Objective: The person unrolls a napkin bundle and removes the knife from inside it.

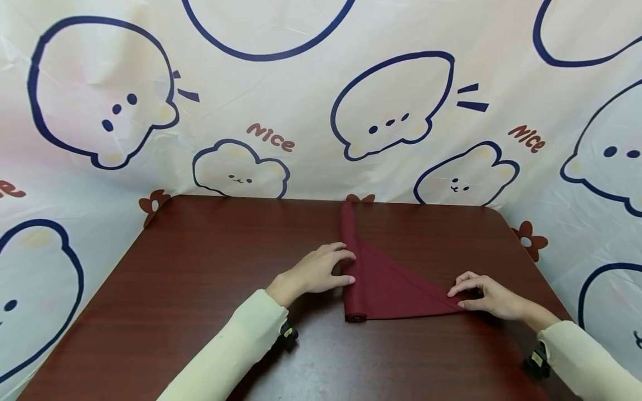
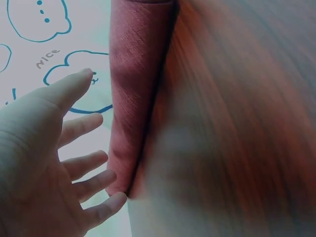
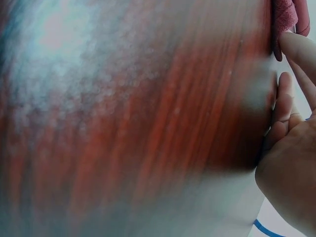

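Note:
A dark red cloth [image 1: 396, 289] lies on the table, its left part wound into a long roll [image 1: 353, 289] and its right part a flat triangle that tapers to a corner. My left hand [image 1: 321, 270] is at the roll's left side, with fingertips and thumb resting at it. Its fingers [image 2: 81, 128] are spread and loosely extended beside the roll [image 2: 136, 89] in the left wrist view. Over on the right, my right hand [image 1: 494, 296] pinches the pointed corner between thumb and fingers. The right wrist view shows only a bit of the cloth [image 3: 285, 19] at the fingertips.
The brown wooden table [image 1: 200, 267] extends around the cloth on all sides. A pale printed sheet [image 1: 311, 94] with blue cartoon outlines hangs behind the table and along both sides. The roll's far end reaches the table's back edge.

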Available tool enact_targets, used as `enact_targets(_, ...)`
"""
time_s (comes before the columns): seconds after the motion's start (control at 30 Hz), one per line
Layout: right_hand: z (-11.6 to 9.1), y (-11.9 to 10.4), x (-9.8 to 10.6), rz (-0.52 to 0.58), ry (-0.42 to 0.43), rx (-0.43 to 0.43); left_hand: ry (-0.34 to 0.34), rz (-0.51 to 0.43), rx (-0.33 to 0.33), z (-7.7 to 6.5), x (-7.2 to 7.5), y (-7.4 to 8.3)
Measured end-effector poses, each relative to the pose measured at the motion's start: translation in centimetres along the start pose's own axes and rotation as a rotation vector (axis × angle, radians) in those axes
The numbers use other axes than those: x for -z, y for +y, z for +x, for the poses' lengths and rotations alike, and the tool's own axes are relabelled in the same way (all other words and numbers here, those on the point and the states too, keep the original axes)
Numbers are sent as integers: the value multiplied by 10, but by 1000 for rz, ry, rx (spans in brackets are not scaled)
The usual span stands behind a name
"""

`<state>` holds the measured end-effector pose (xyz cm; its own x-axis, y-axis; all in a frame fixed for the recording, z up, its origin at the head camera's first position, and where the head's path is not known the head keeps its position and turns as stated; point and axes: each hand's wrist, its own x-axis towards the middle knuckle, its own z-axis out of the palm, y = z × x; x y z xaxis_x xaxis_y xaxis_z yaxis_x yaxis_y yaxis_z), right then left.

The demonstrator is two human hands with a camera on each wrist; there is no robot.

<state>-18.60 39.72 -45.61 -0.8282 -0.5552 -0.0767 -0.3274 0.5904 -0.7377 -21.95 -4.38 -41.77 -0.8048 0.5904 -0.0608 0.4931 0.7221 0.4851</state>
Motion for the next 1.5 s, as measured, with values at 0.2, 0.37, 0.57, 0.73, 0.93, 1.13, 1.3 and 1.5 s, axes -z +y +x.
enact_targets(0.2, -3, 1, 0, -14, 10, 34, -10, 21, -25, 6, 1, 12)
enact_targets(0.37, -3, 1, -1, -19, 17, 28, -17, 48, -39, 10, -3, 22)
enact_targets(0.57, -1, -1, -1, -21, 15, 31, -42, 139, -31, 16, -13, 32)
enact_targets(0.73, -1, -2, -1, -22, 9, 33, -78, 237, 14, 18, -20, 35)
enact_targets(0.93, 0, 0, -1, -20, 6, 14, -94, 277, 28, 18, -23, 31)
enact_targets(1.13, -1, 0, -1, -21, 6, 23, -90, 275, 27, 15, -23, 27)
enact_targets(1.3, -2, -1, -2, -10, 14, 30, -91, 251, 31, 12, -22, 24)
enact_targets(1.5, -2, -1, -1, -28, 12, 41, -84, 231, 31, 8, -18, 18)
